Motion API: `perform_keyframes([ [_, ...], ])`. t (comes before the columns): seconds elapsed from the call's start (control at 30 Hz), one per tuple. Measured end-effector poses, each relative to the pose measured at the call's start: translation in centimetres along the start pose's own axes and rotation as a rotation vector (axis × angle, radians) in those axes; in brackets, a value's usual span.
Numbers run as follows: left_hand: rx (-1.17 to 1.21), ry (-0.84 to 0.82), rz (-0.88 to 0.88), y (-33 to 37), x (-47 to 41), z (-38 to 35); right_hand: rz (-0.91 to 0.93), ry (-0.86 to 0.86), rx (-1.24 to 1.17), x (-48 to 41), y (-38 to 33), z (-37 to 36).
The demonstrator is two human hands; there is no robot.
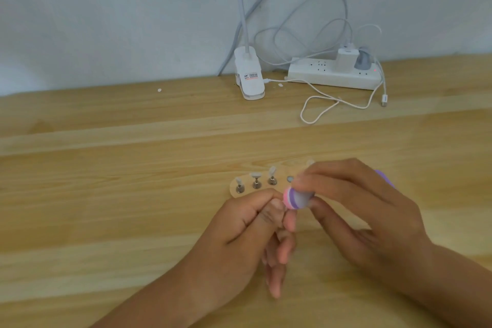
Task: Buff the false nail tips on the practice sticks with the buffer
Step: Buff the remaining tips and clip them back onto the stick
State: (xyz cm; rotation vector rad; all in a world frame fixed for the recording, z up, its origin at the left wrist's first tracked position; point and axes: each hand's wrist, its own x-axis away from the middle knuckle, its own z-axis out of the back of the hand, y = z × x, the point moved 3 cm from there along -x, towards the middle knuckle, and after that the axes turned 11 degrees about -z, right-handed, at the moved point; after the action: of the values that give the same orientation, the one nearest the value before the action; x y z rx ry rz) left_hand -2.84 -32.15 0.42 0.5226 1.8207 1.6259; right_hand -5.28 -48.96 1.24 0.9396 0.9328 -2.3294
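My right hand [354, 210] grips a pink, purple and grey striped buffer [295, 198], whose purple far end shows behind the hand. My left hand [250, 231] pinches something small between thumb and forefinger right under the buffer's near end; the pinched thing is hidden. Just behind the hands lies a clear practice holder [234, 190]. Three metal sticks stand on it, each with a pale false nail tip [256, 175] on top. An empty round socket [290, 179] sits to their right, and a further tip [310, 162] peeks out above my right hand.
A wooden table [133, 194] runs to a white wall. At the back stand a white clip lamp base [249, 80] and a white power strip [332, 74] with plugs. A loose white cable [332, 104] trails forward. Small white bits lie near the lamp.
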Motion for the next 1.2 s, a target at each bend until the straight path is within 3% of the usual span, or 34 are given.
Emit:
perform_keyframes([
  [0.13,-0.029,-0.005,-0.010,0.1,0.0,-0.1,0.125,-0.028,0.014,0.3,-0.7,-0.2],
  [0.3,-0.034,0.009,-0.020,0.0,0.0,0.2,0.055,-0.077,-0.104,0.2,-0.8,-0.2],
  [0.4,-0.052,0.020,-0.031,-0.2,0.1,0.3,0.121,-0.049,0.009,0.4,-0.3,-0.1],
  [0.5,-0.124,0.089,-0.155,0.7,-0.3,0.8,-0.089,0.050,0.097,-0.7,2.5,1.2],
  [0.6,-0.351,0.233,-0.334,2.1,-1.6,1.8,-0.247,0.140,0.094,-1.3,3.8,2.1],
  [0.73,-0.725,0.338,-0.424,2.8,-4.0,2.2,-0.259,0.112,0.050,-1.1,4.3,1.6],
  [0.87,-0.969,0.303,-0.324,1.4,-5.7,1.4,-0.251,0.111,0.037,-0.9,4.6,1.6],
  [1.0,-1.007,0.262,-0.181,0.3,-6.5,1.2,-0.267,0.112,0.044,-0.9,4.9,1.4],
  [1.2,-1.097,0.287,-0.138,0.2,-6.8,1.6,-0.271,0.091,0.072,-0.7,4.8,1.2],
])
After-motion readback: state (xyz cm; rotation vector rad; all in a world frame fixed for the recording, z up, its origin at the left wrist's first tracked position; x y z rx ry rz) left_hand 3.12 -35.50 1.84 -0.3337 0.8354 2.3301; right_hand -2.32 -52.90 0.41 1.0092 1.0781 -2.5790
